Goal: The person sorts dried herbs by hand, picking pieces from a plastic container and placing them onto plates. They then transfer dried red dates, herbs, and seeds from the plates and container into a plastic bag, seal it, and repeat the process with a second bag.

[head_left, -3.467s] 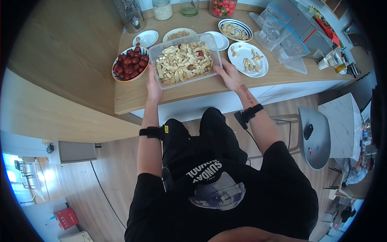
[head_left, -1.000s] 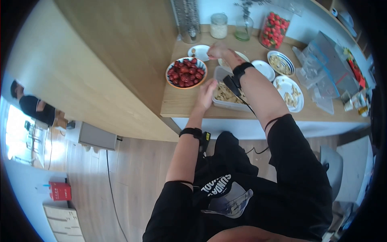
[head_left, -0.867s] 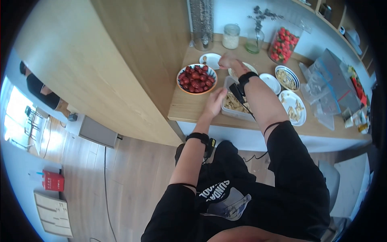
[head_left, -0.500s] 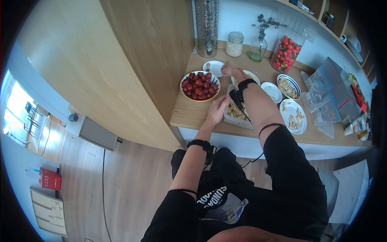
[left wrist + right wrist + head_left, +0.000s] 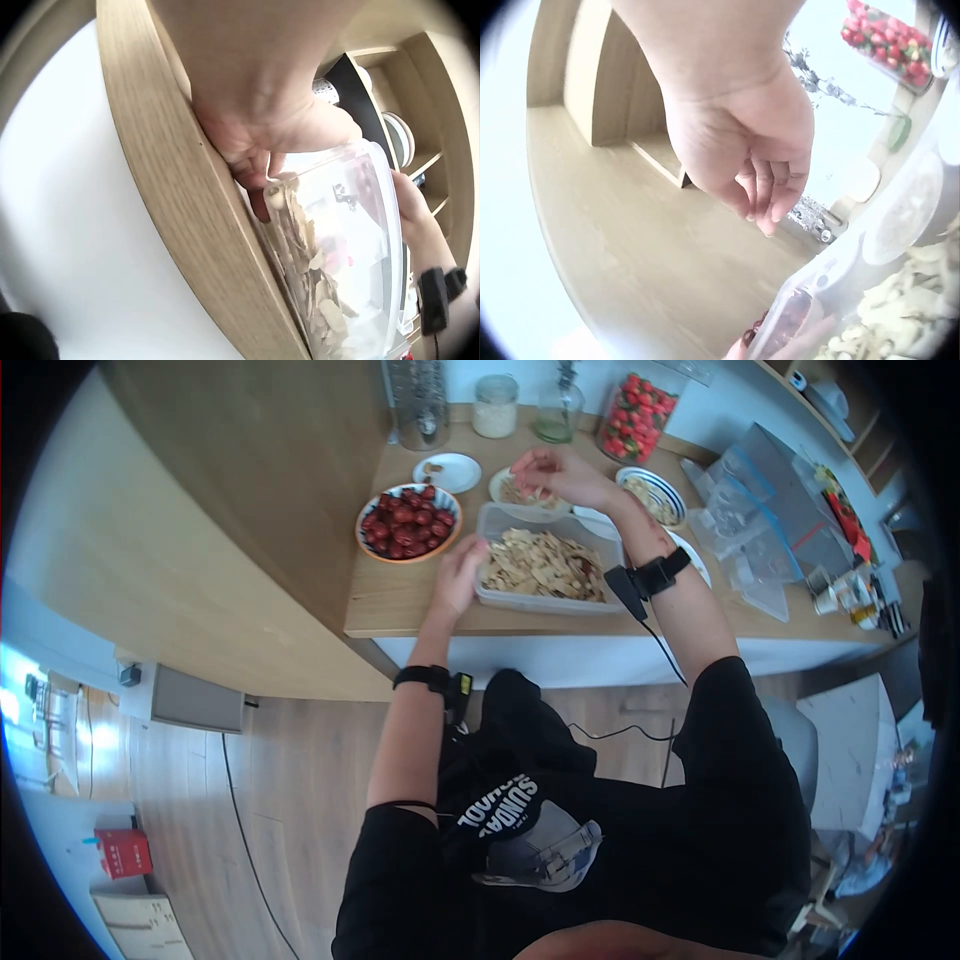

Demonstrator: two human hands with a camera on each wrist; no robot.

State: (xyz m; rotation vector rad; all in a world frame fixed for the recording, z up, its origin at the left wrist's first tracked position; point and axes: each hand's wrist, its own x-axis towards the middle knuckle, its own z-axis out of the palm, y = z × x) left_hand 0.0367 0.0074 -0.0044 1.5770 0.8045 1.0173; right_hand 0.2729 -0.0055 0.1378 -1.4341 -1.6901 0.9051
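A clear plastic container of pale flat pieces stands near the counter's front edge. My left hand grips its left end; in the left wrist view, that hand has its thumb along the container's upper side and its fingers curled low at the corner. Above the container's far side and a plate of pale strips hovers my right hand. Seen from the right wrist, the hand has loosely bent fingers with nothing visible between them.
Left of the container is a bowl of dark red fruit, with a small white plate behind it. Jars and a strawberry container line the back. A blue-rimmed bowl and clear bags lie to the right.
My right hand has moved right, away from the small white plate, and its fingers look looser. My left hand remains at the container's left end. The head view has shifted.
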